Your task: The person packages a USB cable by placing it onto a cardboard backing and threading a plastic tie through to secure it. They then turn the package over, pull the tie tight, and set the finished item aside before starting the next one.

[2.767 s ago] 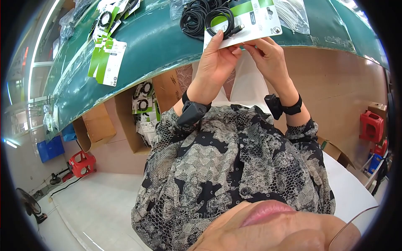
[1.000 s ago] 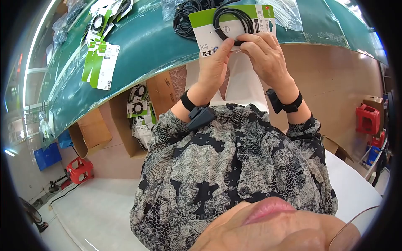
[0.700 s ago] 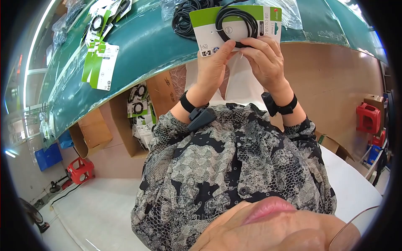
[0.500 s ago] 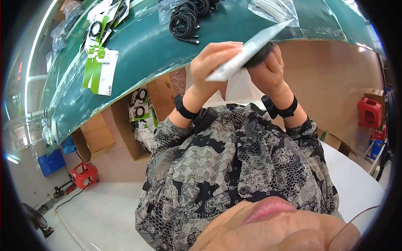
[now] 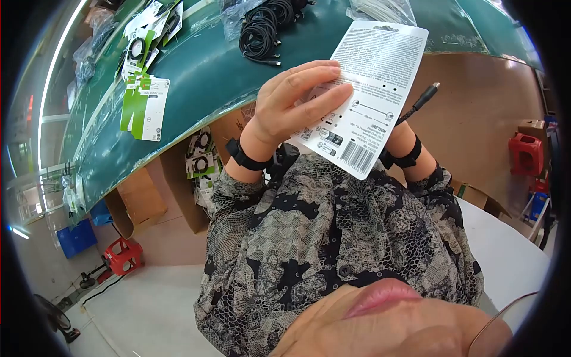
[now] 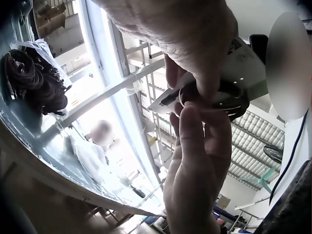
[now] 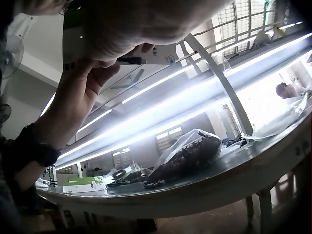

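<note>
In front of the patterned shirt (image 5: 333, 220), a white packaging card (image 5: 386, 71) is held up off the tabletop, tilted, its barcode end nearest the chest. The left hand (image 5: 288, 104) clamps it, fingers lying across the printed back. Behind it, the right hand (image 6: 195, 158) has thumb and fingers pinched on the coiled black cable (image 6: 237, 103); one plug (image 5: 426, 97) pokes out past the card's right edge. Beyond, on the green tabletop (image 5: 208, 74), I see green-and-white cards (image 5: 144, 113) to the left, a black cable bundle (image 5: 259, 37) and, near it, a bag of white strips (image 5: 385, 9).
</note>
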### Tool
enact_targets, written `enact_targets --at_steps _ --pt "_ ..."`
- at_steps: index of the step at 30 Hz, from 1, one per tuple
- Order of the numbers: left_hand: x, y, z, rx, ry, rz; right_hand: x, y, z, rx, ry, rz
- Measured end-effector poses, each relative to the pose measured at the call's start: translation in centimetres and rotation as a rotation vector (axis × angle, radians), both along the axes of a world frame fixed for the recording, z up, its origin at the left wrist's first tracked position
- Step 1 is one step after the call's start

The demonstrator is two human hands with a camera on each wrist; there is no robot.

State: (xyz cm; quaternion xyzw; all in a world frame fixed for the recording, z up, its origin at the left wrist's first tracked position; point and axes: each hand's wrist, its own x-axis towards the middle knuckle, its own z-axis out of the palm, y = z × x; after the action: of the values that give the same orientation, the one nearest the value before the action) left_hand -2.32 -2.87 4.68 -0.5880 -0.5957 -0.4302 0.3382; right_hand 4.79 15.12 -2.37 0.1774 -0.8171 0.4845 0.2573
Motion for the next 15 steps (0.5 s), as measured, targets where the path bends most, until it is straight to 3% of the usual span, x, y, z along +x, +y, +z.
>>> enact_targets --at_steps 5,8,9,12,13,15 --pt "0.2 0.8 -0.8 0.135 -0.145 -0.019 0.4 -0.8 0.8 -0.045 -0.008 0.033" --pt "0.5 0.9 -0.9 0.215 -0.222 0.004 0.6 -2.9 2.5 -0.496 -0.141 -0.086" --pt "0.6 0.9 -0.6 0.218 -0.211 0.006 0.3 -3.4 2.9 -0.493 -0.131 -0.080" --pt "1.2 1.1 0.0 0.258 -0.272 0.028 -0.1 -4.7 3.8 -1.398 -0.459 0.457" --pt "1.2 1.2 -0.1 0.260 -0.271 0.027 -0.1 -5.1 3.5 -1.396 -0.458 0.458" --pt "1.0 1.4 -0.5 0.283 -0.283 -0.018 -0.3 -6.2 2.3 -1.488 -0.450 0.649"
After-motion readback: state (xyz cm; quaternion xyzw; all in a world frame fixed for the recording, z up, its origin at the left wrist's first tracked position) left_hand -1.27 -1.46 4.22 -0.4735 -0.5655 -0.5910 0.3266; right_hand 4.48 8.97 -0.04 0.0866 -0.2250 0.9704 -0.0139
